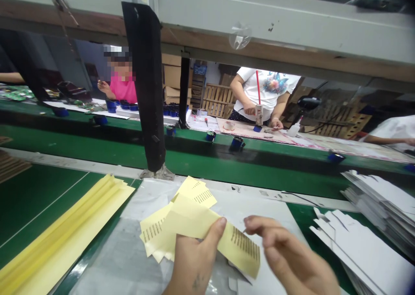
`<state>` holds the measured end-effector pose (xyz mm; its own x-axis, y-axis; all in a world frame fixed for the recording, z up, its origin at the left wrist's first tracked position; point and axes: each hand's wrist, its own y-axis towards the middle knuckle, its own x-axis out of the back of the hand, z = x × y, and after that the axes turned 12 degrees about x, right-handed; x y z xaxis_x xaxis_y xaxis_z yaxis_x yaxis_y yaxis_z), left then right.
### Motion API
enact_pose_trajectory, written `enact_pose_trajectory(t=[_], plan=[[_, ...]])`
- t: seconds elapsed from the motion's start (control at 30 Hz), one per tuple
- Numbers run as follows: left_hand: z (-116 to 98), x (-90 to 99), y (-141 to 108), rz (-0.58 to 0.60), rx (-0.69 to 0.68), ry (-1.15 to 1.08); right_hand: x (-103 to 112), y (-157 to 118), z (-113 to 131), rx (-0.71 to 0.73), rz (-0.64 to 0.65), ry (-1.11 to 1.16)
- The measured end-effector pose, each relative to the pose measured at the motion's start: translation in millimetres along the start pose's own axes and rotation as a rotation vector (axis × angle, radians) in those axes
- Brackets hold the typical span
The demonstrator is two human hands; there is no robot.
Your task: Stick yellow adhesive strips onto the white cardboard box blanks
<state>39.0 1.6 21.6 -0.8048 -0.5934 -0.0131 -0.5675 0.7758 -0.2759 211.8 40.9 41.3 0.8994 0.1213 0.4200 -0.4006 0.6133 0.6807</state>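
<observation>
Two near hands [197, 260], two carton stacks [366, 247], perhaps seven blue parts [237, 144] on belt [282, 174].

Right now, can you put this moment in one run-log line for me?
left hand: gripping yellow strip | right hand: by its printed end | fanned yellow strips: behind it | white cartons: folded flat

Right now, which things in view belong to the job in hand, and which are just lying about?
Job in hand, seemingly:
- printed yellow strip in left hand
- yellow strips beneath

Lying about, seemingly:
- long yellow sheets
- white card stacks
- blue parts beyond
</observation>
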Motion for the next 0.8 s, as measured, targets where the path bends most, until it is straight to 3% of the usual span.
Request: enact_pose_trajectory(t=[0.07,0.17,0.23,0.3,0.47,0.8], plan=[[-5.5,3.6,2.5,-0.065,0.012,-0.016,19.6,5.8,-6.2,-0.102,0.046,-0.025],[-16.4,9.6,6.3,-0.131,0.077,-0.123,39.9,10.7,-25.5,-0.279,0.293,-0.1],[-22.6,12.0,8.4,-0.195,0.094,-0.204,42.2,7.8,-39.2,-0.373,0.48,-0.102],[-26.5,12.7,9.6,-0.236,0.091,-0.255,37.3,1.6,-48.5,-0.395,0.574,-0.089],[-28.5,11.2,10.0,-0.208,0.078,-0.252,20.6,-10.0,-48.7,-0.395,0.578,-0.086],[-26.4,9.9,8.1,-0.199,0.08,-0.25,14.4,-19.8,-48.3,-0.59,0.713,-0.045]])
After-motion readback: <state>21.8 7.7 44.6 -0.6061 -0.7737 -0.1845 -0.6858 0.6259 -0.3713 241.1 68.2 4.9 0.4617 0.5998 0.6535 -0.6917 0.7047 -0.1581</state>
